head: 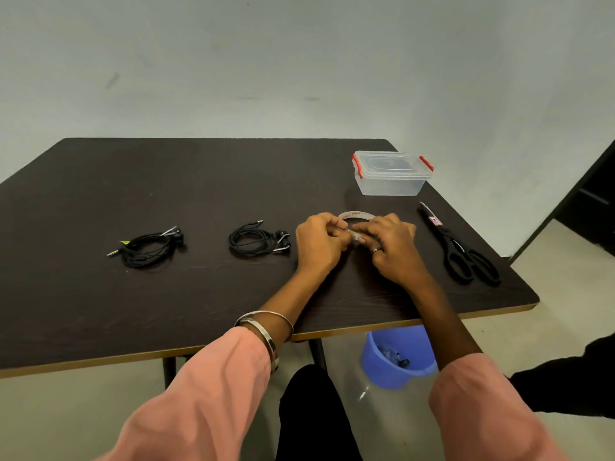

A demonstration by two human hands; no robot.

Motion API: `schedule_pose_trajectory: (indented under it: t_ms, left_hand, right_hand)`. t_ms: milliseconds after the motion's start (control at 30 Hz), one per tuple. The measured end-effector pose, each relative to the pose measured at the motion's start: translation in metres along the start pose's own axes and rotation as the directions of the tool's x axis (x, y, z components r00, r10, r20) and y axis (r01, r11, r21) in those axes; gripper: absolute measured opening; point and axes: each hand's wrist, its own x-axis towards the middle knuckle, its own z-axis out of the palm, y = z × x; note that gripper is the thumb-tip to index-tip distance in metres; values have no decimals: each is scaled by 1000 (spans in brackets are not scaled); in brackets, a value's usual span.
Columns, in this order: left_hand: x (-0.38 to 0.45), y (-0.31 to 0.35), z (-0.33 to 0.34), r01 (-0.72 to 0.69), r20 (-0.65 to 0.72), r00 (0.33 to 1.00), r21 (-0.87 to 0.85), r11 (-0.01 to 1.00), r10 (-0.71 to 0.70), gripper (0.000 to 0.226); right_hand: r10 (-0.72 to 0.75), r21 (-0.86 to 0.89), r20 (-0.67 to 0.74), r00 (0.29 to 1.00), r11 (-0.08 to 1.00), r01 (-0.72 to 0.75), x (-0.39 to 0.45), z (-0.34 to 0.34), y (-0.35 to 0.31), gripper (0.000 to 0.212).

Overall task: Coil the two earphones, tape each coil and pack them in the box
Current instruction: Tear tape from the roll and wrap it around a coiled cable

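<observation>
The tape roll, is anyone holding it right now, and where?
Yes. Both hands hold the tape roll at its near edge: the left hand grips the ring, the right hand pinches what seems the tape end.

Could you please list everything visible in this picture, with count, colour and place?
earphones: 2, black, coiled, on the table's left and centre
tape roll: 1, clear with white core, held between both hands
storage box: 1, clear with red clips, lid on, far right of table
scissors: 1, black handles, right edge of table
table: 1, dark brown
bucket: 1, blue, on floor under table's near edge
bangles: silver, left wrist
left hand: grips the tape roll
right hand: pinches the tape, ring on one finger
</observation>
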Motion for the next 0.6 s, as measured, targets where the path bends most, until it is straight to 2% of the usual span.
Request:
schedule_pose_trajectory:
  t_ms: [167, 433, 600]
  left_hand:
    - [-2, 0, -1, 2, 6, 1000, -19, 1000, -2, 4]
    - [4, -3, -9, 54, 164, 986, -123, 991, -34, 7]
    - [8, -4, -11, 103, 212, 974, -123, 987, -75, 5]
  right_hand:
    - [10, 7, -54, 998, 1000, -10, -2, -2, -2, 24]
    - [37, 7, -65, 997, 999, -37, -3, -2, -4, 22]
    - [44, -6, -43, 998, 999, -44, -3, -3, -4, 19]
